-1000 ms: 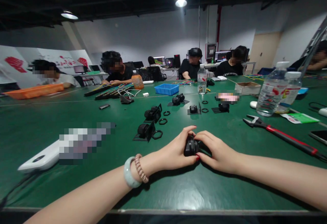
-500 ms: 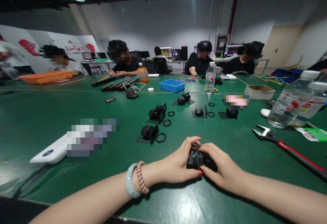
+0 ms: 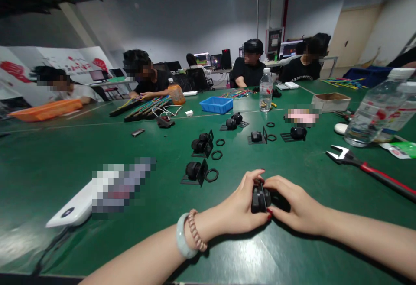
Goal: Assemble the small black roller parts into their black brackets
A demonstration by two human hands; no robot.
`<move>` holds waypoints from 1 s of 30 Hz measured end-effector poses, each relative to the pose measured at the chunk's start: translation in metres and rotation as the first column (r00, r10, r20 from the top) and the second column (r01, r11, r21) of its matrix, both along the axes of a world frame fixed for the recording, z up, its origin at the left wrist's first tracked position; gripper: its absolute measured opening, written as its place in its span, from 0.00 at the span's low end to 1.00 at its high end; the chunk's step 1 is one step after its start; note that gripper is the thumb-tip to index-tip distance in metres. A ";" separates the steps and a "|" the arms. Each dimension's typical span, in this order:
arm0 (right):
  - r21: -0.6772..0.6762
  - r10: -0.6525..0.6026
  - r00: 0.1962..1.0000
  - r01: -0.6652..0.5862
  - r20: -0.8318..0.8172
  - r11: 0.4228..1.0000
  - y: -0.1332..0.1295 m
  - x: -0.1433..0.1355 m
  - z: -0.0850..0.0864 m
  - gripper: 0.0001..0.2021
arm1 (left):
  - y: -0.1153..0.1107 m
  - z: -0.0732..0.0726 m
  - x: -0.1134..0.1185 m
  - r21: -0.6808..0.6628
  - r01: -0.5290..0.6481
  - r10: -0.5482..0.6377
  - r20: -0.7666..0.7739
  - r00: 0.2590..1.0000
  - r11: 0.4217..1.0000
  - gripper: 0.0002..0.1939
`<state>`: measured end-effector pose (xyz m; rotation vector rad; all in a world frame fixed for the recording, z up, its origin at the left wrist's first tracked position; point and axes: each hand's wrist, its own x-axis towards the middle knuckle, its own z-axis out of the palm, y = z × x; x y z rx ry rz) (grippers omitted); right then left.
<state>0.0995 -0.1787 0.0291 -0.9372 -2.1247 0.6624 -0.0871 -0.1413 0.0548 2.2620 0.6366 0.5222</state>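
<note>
My left hand [image 3: 241, 209] is closed around a black fitting with a thin plate [image 3: 259, 198], thumb below and fingers above. From the other side, the fingertips of my right hand [image 3: 298, 202] pinch the same fitting near its plate. Its right side is partly hidden by my fingers. To the left and beyond lie several similar black fittings on slotted brackets, such as the nearest one [image 3: 194, 171]. Beside them rest loose black hex nuts, among them a large one [image 3: 212, 175] and a smaller one [image 3: 217, 155].
Pliers with red-black handles [image 3: 360, 163] lie right, near water bottles [image 3: 373, 111]. At the left is a white power bank or phone [image 3: 78, 202] with a cable. A blue tray [image 3: 217, 105], a small open box [image 3: 330, 102] and several people stand or sit across the green table [image 3: 156, 237].
The camera view has tilted and shifted, so the table items appear moved. Both hands stay on the black fitting and show slightly further right in view.
</note>
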 end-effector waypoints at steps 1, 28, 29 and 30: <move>-0.001 0.004 1.000 -0.004 0.000 1.000 0.000 0.000 0.000 0.20 | 0.000 0.000 0.000 -0.007 -0.005 0.005 -0.003 1.000 1.000 0.41; -0.066 -0.060 0.993 0.054 -0.099 0.996 0.003 -0.017 0.000 0.18 | 0.007 0.001 -0.013 -0.028 0.023 -0.021 0.039 0.999 0.999 0.41; -0.063 -0.065 0.993 0.059 -0.095 0.996 0.003 -0.017 0.000 0.18 | 0.007 0.001 -0.013 -0.026 0.025 -0.024 0.037 0.999 0.999 0.41; -0.059 -0.067 0.994 0.061 -0.091 0.996 0.004 -0.017 0.000 0.18 | 0.007 0.001 -0.013 -0.024 0.028 -0.027 0.033 0.999 0.999 0.40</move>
